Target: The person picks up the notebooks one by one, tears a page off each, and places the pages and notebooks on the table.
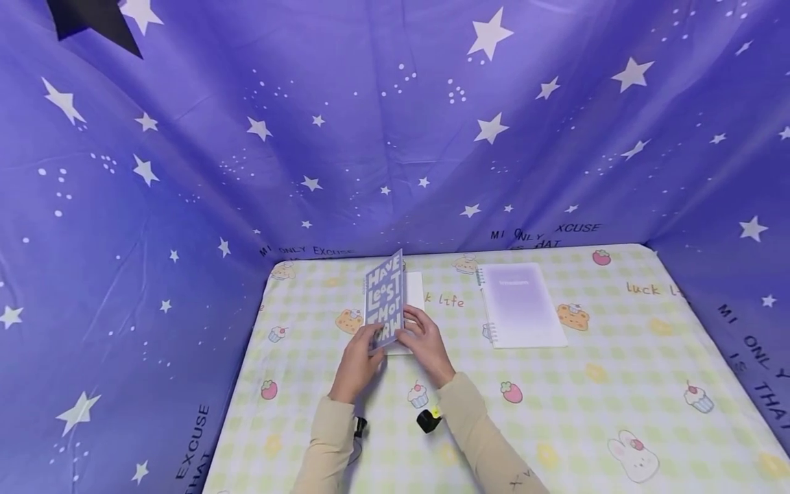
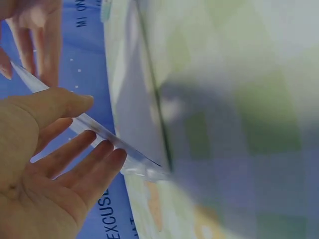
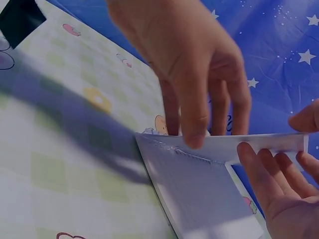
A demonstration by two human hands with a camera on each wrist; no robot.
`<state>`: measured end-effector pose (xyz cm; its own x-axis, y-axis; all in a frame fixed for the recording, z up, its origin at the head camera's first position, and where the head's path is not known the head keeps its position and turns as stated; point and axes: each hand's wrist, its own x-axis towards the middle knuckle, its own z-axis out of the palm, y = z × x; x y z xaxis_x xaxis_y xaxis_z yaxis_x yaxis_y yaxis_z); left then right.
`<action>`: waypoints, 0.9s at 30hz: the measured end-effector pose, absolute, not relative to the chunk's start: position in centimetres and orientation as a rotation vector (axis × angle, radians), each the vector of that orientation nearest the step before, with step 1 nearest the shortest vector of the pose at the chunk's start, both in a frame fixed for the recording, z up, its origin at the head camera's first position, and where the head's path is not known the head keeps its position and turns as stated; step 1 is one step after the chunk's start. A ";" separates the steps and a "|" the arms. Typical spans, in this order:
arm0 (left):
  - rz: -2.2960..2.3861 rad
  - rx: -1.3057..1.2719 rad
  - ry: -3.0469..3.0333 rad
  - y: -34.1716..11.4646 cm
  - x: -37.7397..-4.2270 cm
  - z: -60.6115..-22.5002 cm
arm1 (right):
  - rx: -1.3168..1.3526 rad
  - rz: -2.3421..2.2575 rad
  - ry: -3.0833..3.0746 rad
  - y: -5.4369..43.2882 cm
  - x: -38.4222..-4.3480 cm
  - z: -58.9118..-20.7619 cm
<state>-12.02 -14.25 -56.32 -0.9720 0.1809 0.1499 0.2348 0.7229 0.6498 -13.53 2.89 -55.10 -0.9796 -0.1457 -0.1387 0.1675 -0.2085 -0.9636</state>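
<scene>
L hand [image 1: 356, 366], R hand [image 1: 428, 345] pinch nb cover [image 1: 385, 296]; lettering [image 1: 384, 272] in head cam only.

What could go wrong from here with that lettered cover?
The raised cover might crease, since the left hand and right hand both pinch it. Being tilted up, it could also flop back over the white page if both let go.

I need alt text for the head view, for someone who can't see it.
A person's left hand and right hand hold up the lettered purple cover of an open notebook on a checked tablecloth. A pale purple spiral notebook lies to the right, with a starry purple backdrop behind.
</scene>
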 end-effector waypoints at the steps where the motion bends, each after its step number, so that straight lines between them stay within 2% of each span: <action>1: -1.117 -0.355 -2.846 -14.3 -12.0 -56.2 | 0.026 -2.296 1.845 2.8 -13.5 -55.3; 7: -1.241 -0.426 -2.835 -14.1 -12.2 -55.1 | -0.038 -2.330 1.843 2.3 -13.5 -56.1; 16: -1.484 -0.265 -2.716 -13.8 -12.6 -52.4 | -0.181 -2.380 1.749 1.4 -13.5 -55.6; 27: -1.625 -0.182 -2.576 -14.0 -13.0 -50.7 | -0.262 -2.223 1.763 -0.1 -13.7 -55.4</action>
